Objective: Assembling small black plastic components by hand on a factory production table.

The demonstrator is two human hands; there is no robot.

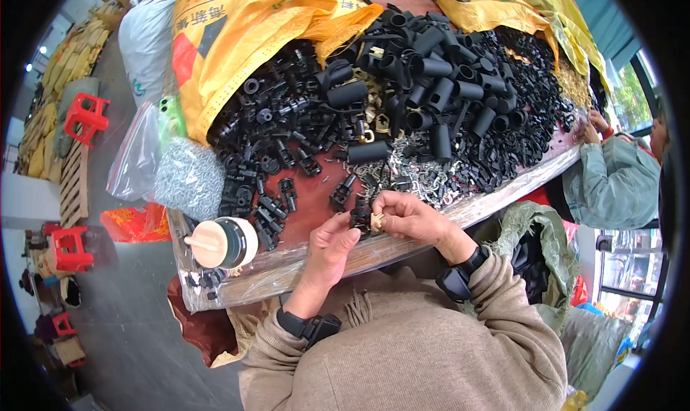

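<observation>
We have the small gold piece [376, 222] pinched between the thumb and fingertips of our right hand [418, 220], near the front edge of the surface [302, 224]. Just beside it is 1 black fitting [360, 218], between our 2 hands. Our left hand [327, 249] has its thumb and fingers bent toward that fitting, but we cannot tell whether they close firmly on it.

The step looks like bringing these 2 pieces together. To do it well, we should steady the black fitting with the left hand and leave its meeting face uncovered. We would keep the gold piece by its edges, square it up by eye, then press lightly and straight; if it resists, we should turn it rather than force it. Working a little farther in from the edge would be safer, though the loose silver pieces [424, 167] beyond could easily swallow anything we drop.
</observation>
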